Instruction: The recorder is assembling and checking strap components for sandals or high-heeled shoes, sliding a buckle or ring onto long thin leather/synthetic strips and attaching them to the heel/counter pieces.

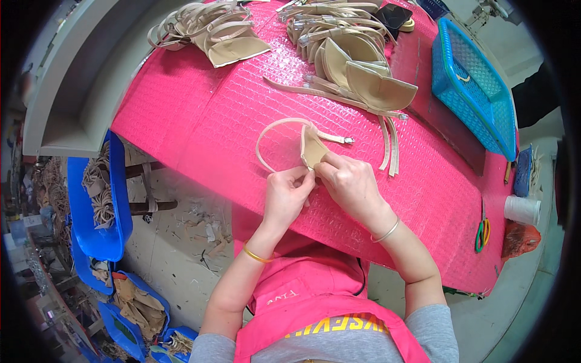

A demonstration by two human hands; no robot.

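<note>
Near the front edge of the pink-covered table point(200, 133), both my hands hold a beige sandal upper point(311, 145) with a thin ankle strap. My left hand point(287, 196) pinches its lower corner between thumb and fingers. Close against it, my right hand point(353, 186) is closed on the right side of the same piece. The strap loops out to the left, and a short end with a small metal buckle point(348, 140) points right. My fingers cover the piece's lower edge.
More beige uppers lie in piles at the back left point(239, 49) and back right point(381, 89). Loose straps point(391, 148) lie right of my hands. A blue basket point(446, 81), scissors point(482, 233) and a white thread spool point(523, 210) are at the right. Blue bins point(123, 202) stand left, below table height.
</note>
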